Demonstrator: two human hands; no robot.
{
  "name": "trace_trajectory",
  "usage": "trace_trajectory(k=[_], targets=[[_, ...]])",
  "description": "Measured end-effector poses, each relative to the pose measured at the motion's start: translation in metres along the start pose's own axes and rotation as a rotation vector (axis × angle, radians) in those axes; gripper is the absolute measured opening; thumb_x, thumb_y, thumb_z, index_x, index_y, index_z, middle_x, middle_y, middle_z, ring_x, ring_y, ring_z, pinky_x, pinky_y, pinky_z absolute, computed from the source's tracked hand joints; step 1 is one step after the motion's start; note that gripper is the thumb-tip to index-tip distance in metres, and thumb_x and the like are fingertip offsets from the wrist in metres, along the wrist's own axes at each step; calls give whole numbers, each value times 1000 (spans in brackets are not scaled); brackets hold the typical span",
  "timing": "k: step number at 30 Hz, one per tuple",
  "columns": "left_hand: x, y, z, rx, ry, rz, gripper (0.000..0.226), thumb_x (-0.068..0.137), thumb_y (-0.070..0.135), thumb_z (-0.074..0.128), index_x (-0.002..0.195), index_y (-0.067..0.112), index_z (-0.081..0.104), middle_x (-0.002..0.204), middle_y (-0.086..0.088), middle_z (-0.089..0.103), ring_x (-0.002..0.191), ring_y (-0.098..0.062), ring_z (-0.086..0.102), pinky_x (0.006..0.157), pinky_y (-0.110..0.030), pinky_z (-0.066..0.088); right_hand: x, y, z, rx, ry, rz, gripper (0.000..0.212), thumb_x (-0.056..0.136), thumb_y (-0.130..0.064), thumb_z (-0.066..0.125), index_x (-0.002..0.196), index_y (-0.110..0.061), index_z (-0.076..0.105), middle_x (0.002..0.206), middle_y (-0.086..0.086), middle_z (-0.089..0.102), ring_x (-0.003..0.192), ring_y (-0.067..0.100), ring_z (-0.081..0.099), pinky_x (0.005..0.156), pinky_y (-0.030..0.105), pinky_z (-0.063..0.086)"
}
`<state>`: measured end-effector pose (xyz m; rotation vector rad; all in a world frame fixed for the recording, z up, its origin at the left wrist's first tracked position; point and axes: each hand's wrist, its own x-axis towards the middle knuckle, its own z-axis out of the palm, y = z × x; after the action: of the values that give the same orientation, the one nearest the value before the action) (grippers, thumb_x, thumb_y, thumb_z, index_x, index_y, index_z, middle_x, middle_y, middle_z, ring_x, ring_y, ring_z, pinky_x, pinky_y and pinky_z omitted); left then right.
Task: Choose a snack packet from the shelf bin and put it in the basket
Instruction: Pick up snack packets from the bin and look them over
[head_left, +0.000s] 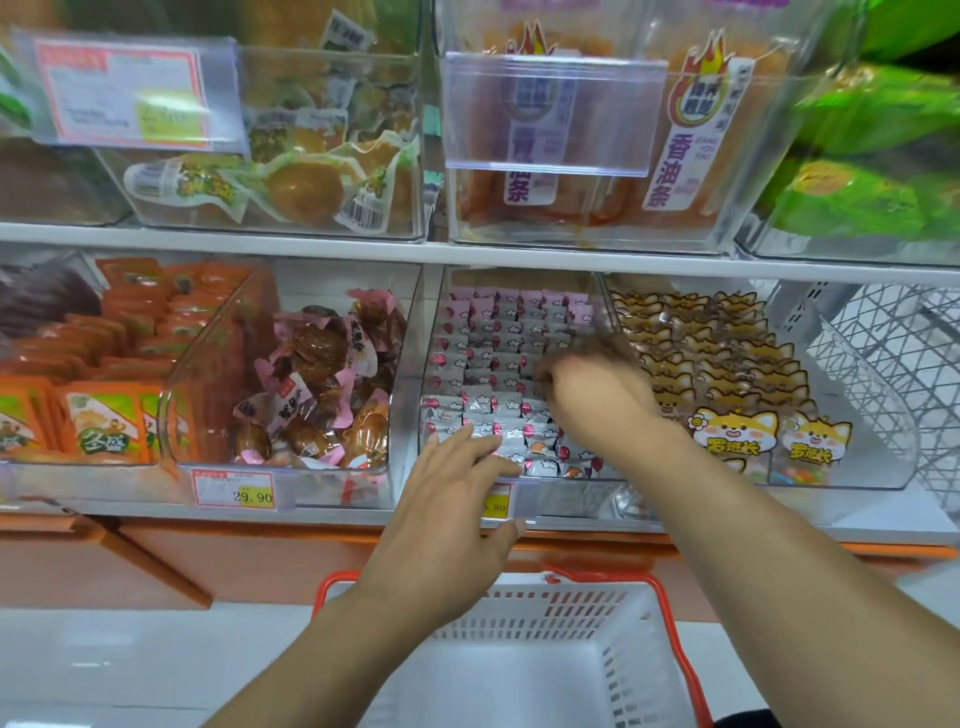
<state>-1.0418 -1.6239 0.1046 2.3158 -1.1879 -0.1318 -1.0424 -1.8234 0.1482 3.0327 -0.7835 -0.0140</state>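
Two white shelves (311, 248) run across the view, each lined with clear, hard plastic bins. The upper row holds glossy vacuum-sealed brown snacks, tall packets of orange sticks with purple lettering, and crinkly green bags at the right. On the lower shelf, flat orange packets (104, 421) stand upright at the left, next to a bin of lumpy brown pieces in pink-edged wrappers (317, 384), and a bin of fox-shaped packets (727, 374) sits at the right. Between those two stands the shelf bin (415, 364), transparent with a rounded front lip, packed with rows of small pillow-shaped snack packets (483, 358) in silvery-white film printed with clouds and red dots. Below, on the pale floor, rests the basket (519, 613), a white plastic tub with slotted walls and an orange-red rim and handle; its visible floor is smooth. The left hand (457, 514) reaches over the bin's front lip, fingers straight and spread, fingertips touching the front packets. The right hand (592, 389) is deeper in the same bin, blurred, fingers bent down among the packets; whether it pinches one cannot be told. A yellow price tag (254, 496) reading 29.90 hangs under the pink-wrapper bin.
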Motion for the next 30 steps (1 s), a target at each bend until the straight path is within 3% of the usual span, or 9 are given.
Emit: trace_trajectory(k=[4, 7, 10, 12, 14, 16, 20, 27, 30], targets=[[2, 0, 0, -20, 20, -17, 48, 93, 47, 67, 138, 42, 52, 158, 23, 32, 146, 8, 6, 110, -14, -13, -6, 5, -4, 273, 260, -46, 13, 99, -14, 55, 104, -23, 63, 94, -1, 68, 84, 20, 66, 81, 33, 56], [2, 2, 0, -38, 53, -20, 45, 93, 44, 68, 136, 42, 55, 152, 26, 36, 143, 11, 5, 105, -4, -18, -9, 9, -12, 674, 400, 5, 16, 100, -9, 51, 103, -23, 59, 87, -5, 66, 65, 4, 60, 54, 25, 49], [2, 4, -4, -117, 129, -38, 42, 93, 38, 70, 132, 44, 55, 137, 38, 35, 133, 26, 8, 103, 4, -10, -20, 12, -21, 975, 561, 58, 14, 101, -13, 54, 98, -26, 59, 79, -11, 64, 55, -4, 55, 46, 12, 37], [1, 7, -8, -256, 216, -99, 41, 92, 38, 70, 129, 44, 56, 128, 42, 41, 126, 29, 24, 103, 3, 16, -32, 10, -26, 1139, 629, 88, 12, 102, -18, 56, 95, -28, 59, 83, -10, 66, 66, -4, 58, 54, 11, 40], [2, 10, -16, -442, 322, -192, 35, 90, 41, 70, 123, 45, 58, 119, 36, 54, 117, 20, 45, 94, -6, 37, -44, 7, -27, 1337, 570, 152, 14, 103, -18, 55, 94, -26, 61, 90, -5, 72, 84, 3, 68, 71, 15, 51], [3, 12, -25, -679, 376, -283, 28, 89, 37, 72, 115, 42, 63, 112, 26, 66, 106, 9, 61, 84, -11, 51, -61, 1, -23, 1631, 367, 228, 13, 105, -13, 52, 98, -15, 63, 92, 2, 78, 89, 12, 74, 75, 23, 59], [4, 13, -33, -1069, 307, -449, 29, 92, 28, 71, 120, 24, 67, 99, 6, 79, 91, -10, 75, 73, -16, 57, -87, -6, -11, 2050, 91, 354, 11, 102, -5, 54, 96, -3, 63, 89, 11, 78, 88, 21, 77, 75, 28, 62], [1, 5, -34, -1269, 345, -540, 47, 71, 35, 79, 111, 12, 72, 90, -6, 80, 86, -17, 75, 81, -25, 62, -97, 2, -5, 1846, -111, 280, 17, 101, -23, 59, 107, -11, 69, 104, 4, 78, 87, 19, 75, 73, 32, 62], [1, 3, -35, -1343, 324, -543, 56, 63, 42, 80, 109, 12, 73, 97, -6, 80, 90, -14, 76, 80, -25, 62, -99, 5, -3, 1802, -91, 263, 12, 101, -24, 60, 97, -15, 66, 99, -3, 79, 89, 18, 76, 72, 30, 62]])
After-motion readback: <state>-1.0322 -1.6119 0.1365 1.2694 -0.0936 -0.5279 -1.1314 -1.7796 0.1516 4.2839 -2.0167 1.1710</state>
